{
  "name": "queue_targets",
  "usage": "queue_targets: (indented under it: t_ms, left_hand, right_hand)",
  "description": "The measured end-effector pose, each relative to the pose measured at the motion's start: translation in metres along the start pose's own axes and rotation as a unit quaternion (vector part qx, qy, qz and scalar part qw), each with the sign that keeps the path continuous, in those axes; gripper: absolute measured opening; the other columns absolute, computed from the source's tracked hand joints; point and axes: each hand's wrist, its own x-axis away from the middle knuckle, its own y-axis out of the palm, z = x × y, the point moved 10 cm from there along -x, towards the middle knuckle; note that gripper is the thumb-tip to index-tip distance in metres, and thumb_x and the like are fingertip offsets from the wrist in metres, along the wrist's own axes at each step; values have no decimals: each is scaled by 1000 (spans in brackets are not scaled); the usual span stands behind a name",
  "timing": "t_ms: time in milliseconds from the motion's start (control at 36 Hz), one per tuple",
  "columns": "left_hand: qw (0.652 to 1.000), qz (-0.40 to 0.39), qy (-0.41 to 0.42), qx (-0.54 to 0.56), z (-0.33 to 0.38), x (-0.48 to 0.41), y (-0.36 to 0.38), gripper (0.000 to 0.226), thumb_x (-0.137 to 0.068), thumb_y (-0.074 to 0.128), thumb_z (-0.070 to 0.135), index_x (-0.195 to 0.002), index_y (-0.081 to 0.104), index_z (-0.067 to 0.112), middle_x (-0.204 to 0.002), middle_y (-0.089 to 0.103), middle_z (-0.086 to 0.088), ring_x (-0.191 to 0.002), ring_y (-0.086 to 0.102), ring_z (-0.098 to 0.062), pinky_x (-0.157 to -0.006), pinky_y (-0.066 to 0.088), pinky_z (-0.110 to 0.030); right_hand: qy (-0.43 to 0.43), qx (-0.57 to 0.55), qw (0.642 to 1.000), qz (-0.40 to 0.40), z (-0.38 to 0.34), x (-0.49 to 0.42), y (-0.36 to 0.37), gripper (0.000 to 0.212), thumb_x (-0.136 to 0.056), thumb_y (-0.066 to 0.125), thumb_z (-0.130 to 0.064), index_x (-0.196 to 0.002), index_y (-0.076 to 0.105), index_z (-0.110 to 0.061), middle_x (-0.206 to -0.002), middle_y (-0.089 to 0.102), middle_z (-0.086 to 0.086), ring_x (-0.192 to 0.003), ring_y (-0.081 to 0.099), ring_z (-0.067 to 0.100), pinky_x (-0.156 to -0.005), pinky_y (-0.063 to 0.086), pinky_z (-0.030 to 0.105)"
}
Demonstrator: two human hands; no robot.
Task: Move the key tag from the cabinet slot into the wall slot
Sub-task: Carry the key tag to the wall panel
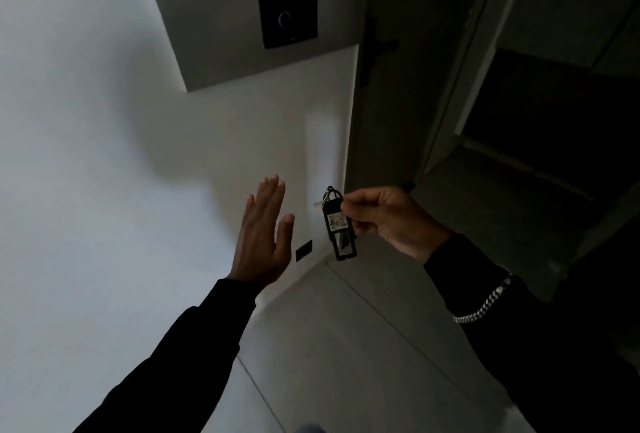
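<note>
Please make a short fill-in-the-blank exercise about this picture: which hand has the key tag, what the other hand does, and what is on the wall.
1. The key tag is pinched in the ____ hand.
2. The left hand is open and holds ____.
3. The number on the tag's label reads ____.
4. The dark panel on the wall sits ____ both hands.

Missing words: right; nothing; 402; above

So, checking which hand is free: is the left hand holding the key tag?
No, the left hand is open and empty; the right hand pinches the key tag.
</note>
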Motion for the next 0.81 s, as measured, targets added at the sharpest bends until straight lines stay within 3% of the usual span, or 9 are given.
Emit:
queue_targets:
  t_ms: [250,361,417,500,694,806]
  left_hand:
    - [996,85,5,-29,-13,-105,23,61,-100,30,38,-153,30,7,-164,26,-7,-156,14,-19,-129,14,-48]
    - [993,113,17,-42,-15,-163,29,63,-100,31,40,-153,29,5,-164,25,-10,-156,13,-22,-128,16,-51]
    - [990,126,30,-53,-12,-195,24,63,-99,32,39,-152,29,4,-164,25,-12,-156,13,-23,-128,17,-54]
    - [982,156,65,-85,-4,-240,7,63,-99,35,36,-152,29,2,-164,24,-14,-156,14,-25,-125,22,-57]
    - [940,264,88,-196,13,-316,-50,64,-100,35,35,-153,24,0,-165,20,-19,-156,12,-28,-128,13,-47]
    - [910,299,69,-279,14,-342,-72,65,-99,35,33,-153,23,-1,-164,21,-21,-155,14,-31,-128,11,-47]
  right_hand:
    - [-45,57,996,-52,-44,-102,-65,20,-85,66,-3,-80,75,-20,-67,75,-3,-53,62,3,-53,55,15]
    - [-81,93,991,-55,-69,-145,-84,18,-85,66,0,-81,73,-16,-69,72,2,-51,60,5,-52,53,16]
    - [-109,129,984,-60,-89,-165,-91,17,-84,66,1,-81,73,-15,-74,71,12,-53,60,11,-52,52,16]
    - [-155,168,971,-74,-123,-196,-99,14,-84,68,0,-83,72,-13,-82,69,25,-60,58,21,-56,53,19]
    - [-269,278,914,-125,-198,-267,-92,12,-83,71,-5,-91,74,-12,-78,71,3,-69,63,10,-66,54,21]
    - [-356,266,884,-145,-240,-307,-80,15,-80,74,-4,-93,75,-11,-81,73,6,-73,65,11,-72,54,29]
